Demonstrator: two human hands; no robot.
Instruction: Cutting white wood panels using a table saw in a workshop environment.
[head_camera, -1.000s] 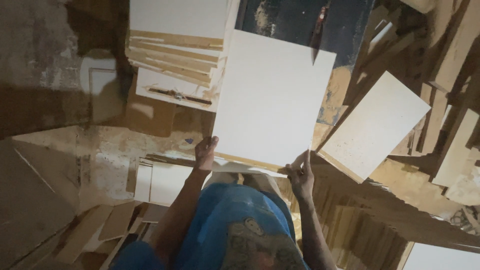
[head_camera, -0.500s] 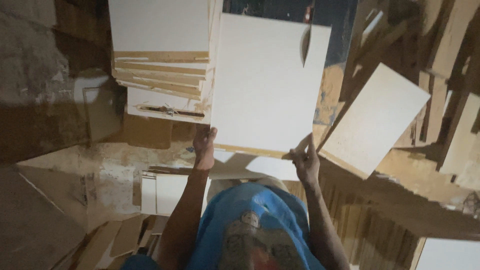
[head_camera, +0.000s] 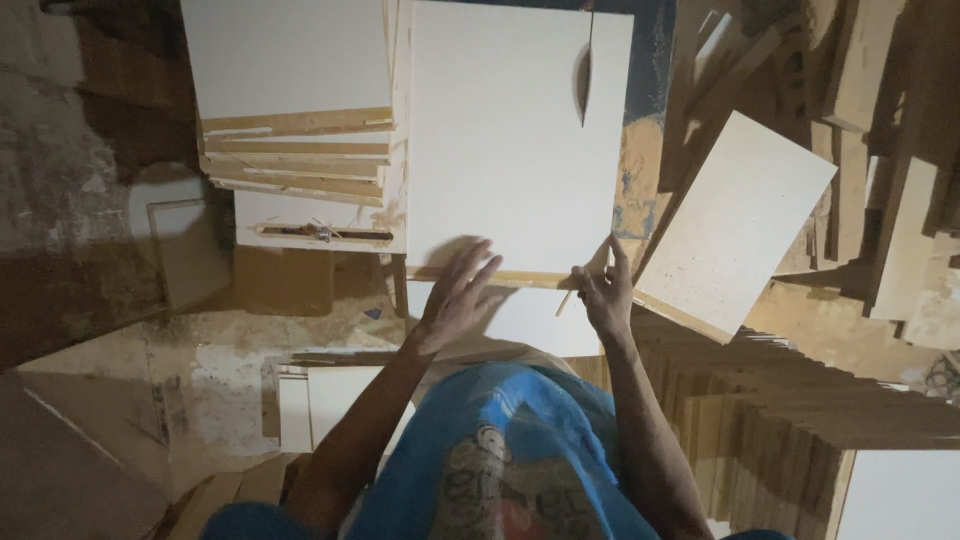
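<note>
White board (head_camera: 505, 140) ahead; both hands at near edge, right possibly gripping.

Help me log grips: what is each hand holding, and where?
Right hand pinches the white board at its near right corner. Left hand lies open and flat on the near edge, gripping nothing.

We have one view only, from the head camera. It looks steeply down from close above onto the white board (head_camera: 505, 140) and the workshop floor (head_camera: 120, 300).
</note>
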